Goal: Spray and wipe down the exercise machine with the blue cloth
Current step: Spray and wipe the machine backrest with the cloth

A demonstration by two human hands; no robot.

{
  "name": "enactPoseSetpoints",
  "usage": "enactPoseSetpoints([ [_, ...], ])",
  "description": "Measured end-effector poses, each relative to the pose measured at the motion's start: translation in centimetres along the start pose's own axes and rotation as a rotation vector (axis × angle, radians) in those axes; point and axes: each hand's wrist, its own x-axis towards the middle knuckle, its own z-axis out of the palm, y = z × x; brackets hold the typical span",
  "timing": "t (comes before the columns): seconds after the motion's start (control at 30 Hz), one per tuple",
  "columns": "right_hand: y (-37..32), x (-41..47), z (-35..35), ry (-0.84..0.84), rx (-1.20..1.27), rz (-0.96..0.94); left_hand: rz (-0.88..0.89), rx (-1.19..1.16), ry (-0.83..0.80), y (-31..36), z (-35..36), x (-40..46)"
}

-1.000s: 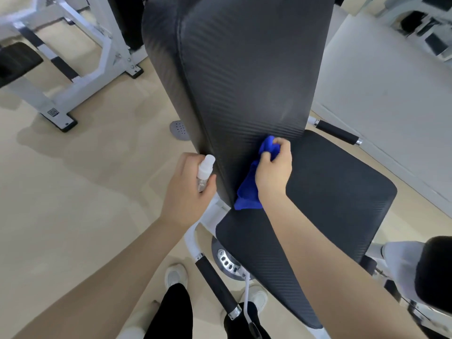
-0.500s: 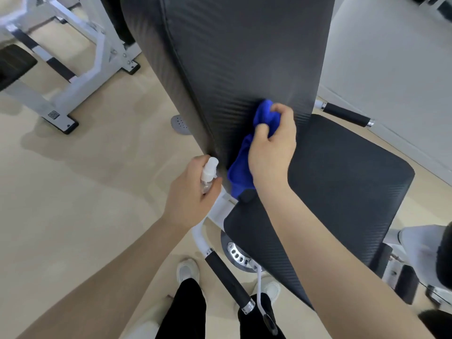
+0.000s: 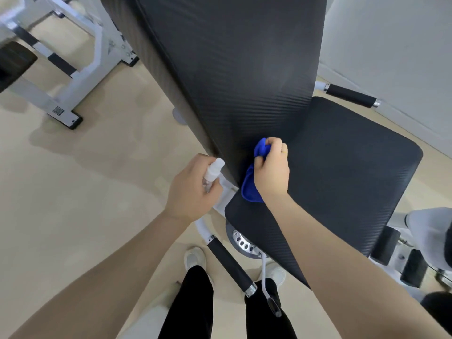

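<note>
The exercise machine has a tall black back pad (image 3: 232, 69) and a black seat pad (image 3: 342, 167) below it. My right hand (image 3: 270, 171) grips a bunched blue cloth (image 3: 252, 184) and presses it against the bottom of the back pad, where it meets the seat. The cloth's lower end hangs onto the seat's left corner. My left hand (image 3: 190, 189) holds a small clear spray bottle with a white cap (image 3: 212, 171) just left of the back pad's lower edge, beside the white frame.
Black-gripped handles stick out at the front (image 3: 230, 265) and far right (image 3: 349, 95) of the seat. A white adjustment lever (image 3: 265, 277) hangs by my legs. Another white machine frame (image 3: 73, 69) stands at the upper left on beige floor. A white wall (image 3: 391, 45) rises at the right.
My right hand has slid the cloth back down the back pad to its base, after rising half a second ago. My left hand has stayed beside it with the bottle.
</note>
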Motion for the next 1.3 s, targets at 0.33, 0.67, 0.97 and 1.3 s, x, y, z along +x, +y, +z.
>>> enactPoseSetpoints([
  [0.33,-0.3,1.3,-0.6,0.051,0.148,-0.284,0.095,-0.041,0.05,0.2,0.6,1.0],
  [0.67,-3.3,1.3,-1.5,0.105,0.391,-0.354,0.023,-0.082,0.073,0.4,1.6,0.8],
  [0.97,6.2,1.4,1.4,-0.139,0.041,0.06,0.038,-0.016,0.112,-0.2,2.8,-0.2],
  [1.3,-0.3,3.4,-1.9,0.008,0.252,-0.439,-0.09,0.055,0.183,1.2,3.3,-0.6],
])
